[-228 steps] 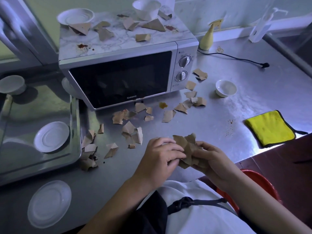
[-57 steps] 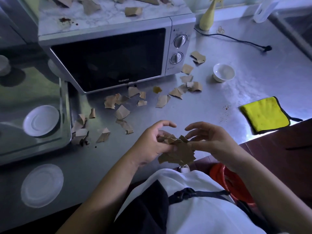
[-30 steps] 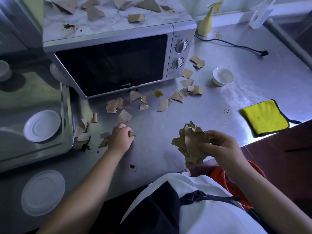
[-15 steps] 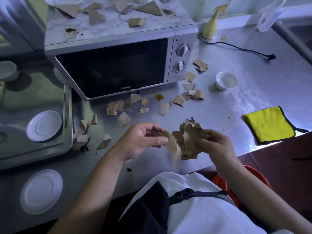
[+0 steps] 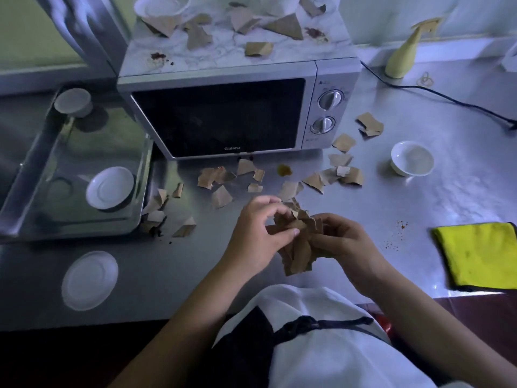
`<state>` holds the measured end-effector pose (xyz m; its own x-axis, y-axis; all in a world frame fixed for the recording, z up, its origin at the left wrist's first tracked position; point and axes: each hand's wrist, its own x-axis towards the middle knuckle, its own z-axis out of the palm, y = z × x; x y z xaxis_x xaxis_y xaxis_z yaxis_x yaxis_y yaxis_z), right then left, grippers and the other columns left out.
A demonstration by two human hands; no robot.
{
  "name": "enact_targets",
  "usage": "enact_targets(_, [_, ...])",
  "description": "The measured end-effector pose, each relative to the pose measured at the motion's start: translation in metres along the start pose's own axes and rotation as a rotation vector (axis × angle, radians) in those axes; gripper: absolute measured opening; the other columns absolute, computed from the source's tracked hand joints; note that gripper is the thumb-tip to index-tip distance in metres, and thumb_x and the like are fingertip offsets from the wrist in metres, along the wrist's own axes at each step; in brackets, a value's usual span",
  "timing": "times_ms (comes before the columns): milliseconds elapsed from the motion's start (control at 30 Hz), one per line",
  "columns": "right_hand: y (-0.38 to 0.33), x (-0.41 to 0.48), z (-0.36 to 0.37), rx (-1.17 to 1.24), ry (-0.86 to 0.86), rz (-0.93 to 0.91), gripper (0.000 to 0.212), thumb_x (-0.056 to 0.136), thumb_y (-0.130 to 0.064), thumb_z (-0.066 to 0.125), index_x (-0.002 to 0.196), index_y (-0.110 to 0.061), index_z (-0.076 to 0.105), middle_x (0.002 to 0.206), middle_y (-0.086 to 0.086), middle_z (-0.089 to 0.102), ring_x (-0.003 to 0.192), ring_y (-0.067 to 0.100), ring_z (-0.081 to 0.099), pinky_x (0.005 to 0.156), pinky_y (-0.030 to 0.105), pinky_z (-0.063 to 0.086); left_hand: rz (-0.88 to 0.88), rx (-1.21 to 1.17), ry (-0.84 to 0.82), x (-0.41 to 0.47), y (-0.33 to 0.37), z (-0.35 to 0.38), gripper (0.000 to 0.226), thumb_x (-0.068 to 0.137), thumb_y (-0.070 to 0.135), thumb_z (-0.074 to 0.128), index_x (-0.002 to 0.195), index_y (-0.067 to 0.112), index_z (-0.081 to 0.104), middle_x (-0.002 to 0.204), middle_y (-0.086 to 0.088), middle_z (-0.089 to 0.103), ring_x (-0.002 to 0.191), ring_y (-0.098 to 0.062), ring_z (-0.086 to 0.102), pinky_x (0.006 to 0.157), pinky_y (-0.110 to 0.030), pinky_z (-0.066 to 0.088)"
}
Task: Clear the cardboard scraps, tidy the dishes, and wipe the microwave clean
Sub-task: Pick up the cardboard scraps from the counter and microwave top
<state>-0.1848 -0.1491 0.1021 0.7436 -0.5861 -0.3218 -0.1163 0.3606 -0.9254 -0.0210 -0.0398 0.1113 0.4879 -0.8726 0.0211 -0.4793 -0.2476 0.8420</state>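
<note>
the left hand is back from the desk and pinches the bundle beside the right hand, whose grip is closed around it. so the bundle grows, but many scraps lie before the microwave and on it. the bowls on top are cut off, and the right fingers are partly hidden.

brown cardboard scraps bunched, microwave shut, top stained

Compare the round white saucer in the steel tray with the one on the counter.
The round white saucer in the steel tray lies left of the microwave; the round white saucer on the counter lies nearer the person. The tray saucer looks brighter, the counter saucer greyer. Both are empty.
</note>
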Motion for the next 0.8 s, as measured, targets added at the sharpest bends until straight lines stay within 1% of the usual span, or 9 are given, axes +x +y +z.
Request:
enact_targets(100, [-0.003,0.005,-0.008,0.001,-0.047,0.033,0.021,0.089,0.009,0.058,0.1,-0.002,0.072,0.093,0.024,0.072,0.081,0.036,0.07,0.071,0.039,0.057,-0.172,-0.223,-0.058,0.001,0.001,0.004,0.048,0.078,0.022,0.083,0.105,0.044,0.049,0.105,0.025,0.06,0.099,0.002,0.063,0.078,-0.023,0.057])
enact_targets(200, [-0.007,0.008,-0.015,-0.018,-0.1,0.079,0.015,0.085,-0.009,0.066,0.098,-0.005,0.073,0.094,0.022,0.072,0.083,0.034,0.07,0.073,0.038,0.057,-0.227,-0.393,-0.073,0.003,-0.001,0.009,0.061,0.076,0.018,0.084,0.115,0.049,0.047,0.097,0.019,0.069,0.09,-0.004,0.07,0.068,-0.023,0.058])
enact_targets(300, [-0.008,0.012,-0.018,-0.032,-0.132,0.092,0.013,0.086,0.001,0.071,0.099,0.002,0.07,0.089,0.022,0.072,0.077,0.031,0.07,0.069,0.033,0.057,-0.238,-0.43,-0.049,0.002,-0.002,0.012,0.065,0.076,0.013,0.084,0.118,0.049,0.05,0.094,0.015,0.07,0.088,-0.006,0.071,0.067,-0.023,0.057])
enact_targets(400, [-0.005,0.015,-0.018,-0.057,-0.103,0.102,0.013,0.086,0.01,0.066,0.095,0.003,0.069,0.081,0.015,0.073,0.07,0.025,0.07,0.063,0.028,0.055,-0.258,-0.391,-0.055,0.0,-0.004,0.016,0.06,0.075,0.016,0.085,0.116,0.047,0.055,0.097,0.007,0.069,0.088,-0.011,0.071,0.07,-0.031,0.06])
enact_targets(467, [-0.003,0.017,-0.018,-0.088,-0.103,0.104,0.014,0.087,0.01,0.064,0.095,0.0,0.071,0.083,0.016,0.073,0.073,0.027,0.07,0.065,0.031,0.056,-0.272,-0.441,-0.065,-0.002,-0.006,0.014,0.045,0.073,0.033,0.085,0.111,0.042,0.063,0.102,0.002,0.071,0.092,-0.016,0.071,0.078,-0.034,0.061])
enact_targets(567, [-0.002,0.021,-0.018,-0.111,-0.068,0.095,0.018,0.086,0.01,0.065,0.098,-0.001,0.072,0.089,0.018,0.073,0.078,0.029,0.07,0.067,0.033,0.056,-0.373,-0.544,0.099,-0.006,-0.032,0.0,0.032,0.077,0.054,0.076,0.095,0.028,0.073,0.091,-0.001,0.075,0.084,-0.015,0.072,0.073,-0.024,0.058])
enact_targets(633, [-0.001,0.022,-0.019,-0.098,-0.011,0.097,0.019,0.085,0.01,0.064,0.098,-0.001,0.071,0.089,0.015,0.074,0.078,0.025,0.07,0.065,0.03,0.056,-0.518,-0.422,0.276,-0.009,-0.068,-0.014,0.022,0.08,0.043,0.076,0.086,0.022,0.073,0.082,0.0,0.073,0.079,-0.017,0.07,0.068,-0.024,0.055])
enact_targets(700, [0.0,0.02,-0.021,-0.093,0.02,0.105,0.018,0.086,0.009,0.064,0.098,-0.003,0.071,0.087,0.011,0.075,0.077,0.022,0.071,0.062,0.026,0.056,-0.656,-0.173,0.372,-0.015,-0.112,-0.031,0.009,0.086,0.023,0.075,0.093,0.021,0.069,0.091,-0.001,0.071,0.086,-0.023,0.067,0.075,-0.032,0.052])
enact_targets(800, [0.003,0.018,-0.024,-0.1,0.039,0.111,0.018,0.087,0.005,0.065,0.098,-0.007,0.072,0.091,0.01,0.075,0.082,0.024,0.072,0.064,0.027,0.058,-0.712,0.082,0.445,-0.02,-0.163,-0.056,0.026,0.087,0.023,0.075,0.111,0.015,0.066,0.106,-0.008,0.069,0.093,-0.025,0.065,0.083,-0.037,0.052])
